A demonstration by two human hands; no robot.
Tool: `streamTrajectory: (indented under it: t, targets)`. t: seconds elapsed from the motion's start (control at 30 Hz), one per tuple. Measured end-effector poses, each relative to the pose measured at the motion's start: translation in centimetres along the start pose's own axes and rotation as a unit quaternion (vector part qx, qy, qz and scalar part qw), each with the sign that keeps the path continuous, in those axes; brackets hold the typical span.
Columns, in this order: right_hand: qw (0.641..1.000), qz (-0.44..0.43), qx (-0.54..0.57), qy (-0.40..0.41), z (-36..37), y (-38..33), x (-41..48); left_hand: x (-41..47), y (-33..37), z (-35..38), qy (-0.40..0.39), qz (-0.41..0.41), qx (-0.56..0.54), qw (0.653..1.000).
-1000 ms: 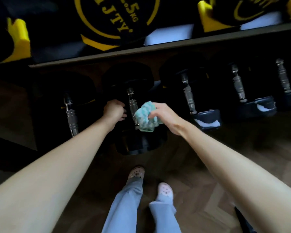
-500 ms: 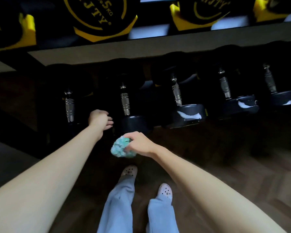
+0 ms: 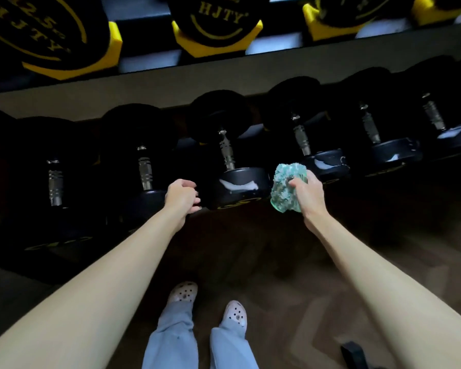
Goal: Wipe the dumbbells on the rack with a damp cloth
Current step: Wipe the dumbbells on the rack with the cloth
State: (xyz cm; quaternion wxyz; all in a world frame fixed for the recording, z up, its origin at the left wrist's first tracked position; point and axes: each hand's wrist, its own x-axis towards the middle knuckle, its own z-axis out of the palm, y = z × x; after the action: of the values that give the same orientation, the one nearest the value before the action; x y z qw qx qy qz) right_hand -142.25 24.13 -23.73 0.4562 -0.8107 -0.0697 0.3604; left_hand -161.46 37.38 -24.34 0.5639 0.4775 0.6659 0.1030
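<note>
Several black dumbbells with ribbed steel handles lie side by side on the lower rack shelf. My right hand [image 3: 308, 194] is closed on a bunched teal cloth [image 3: 286, 189], held just right of the near end of the middle dumbbell [image 3: 234, 186]. My left hand [image 3: 183, 198] hangs at the left side of that same end, fingers loosely curled, nothing in it; whether it touches the rubber is unclear. To the right lies another dumbbell [image 3: 326, 166] with a pale glint on its near head.
Above, the grey rail of the upper shelf [image 3: 224, 75] carries black-and-yellow HJTY dumbbells [image 3: 216, 20]. Dark wooden floor spreads below the rack. My feet in pale clogs [image 3: 184, 291] stand close to it. A black strap [image 3: 353, 352] lies at the lower right.
My right hand with the cloth has moved from the dumbbell on the left, down and then right to the adjacent dumbbell's near end. My left hand has followed to the right.
</note>
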Motion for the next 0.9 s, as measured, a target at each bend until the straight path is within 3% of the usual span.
streamTrajectory:
  t: [0.07,0.13,0.33,0.47,0.67,0.9]
  targets:
    - [0.991,-0.018,-0.113,0.071,-0.5,1.1,1.3,0.4,-0.1,1.6,-0.005,0.021,0.051,0.998]
    - [0.98,-0.034,-0.16,0.111,-0.4,2.1,2.2,1.0,-0.1,3.0,-0.018,0.056,0.133,0.989]
    - [0.962,-0.013,-0.261,0.077,2.1,5.2,6.1,3.1,-0.4,4.6,-0.084,0.099,0.384,0.914]
    - [0.951,-0.033,-0.295,0.09,4.1,5.3,7.6,4.4,-0.8,5.1,-0.095,0.144,0.398,0.901]
    - [0.96,-0.017,-0.265,0.091,5.1,5.2,9.2,5.1,-0.3,4.9,-0.092,0.228,0.494,0.834]
    - [0.982,0.055,-0.177,0.017,5.3,3.5,11.2,5.5,-0.1,4.5,-0.107,0.218,0.481,0.843]
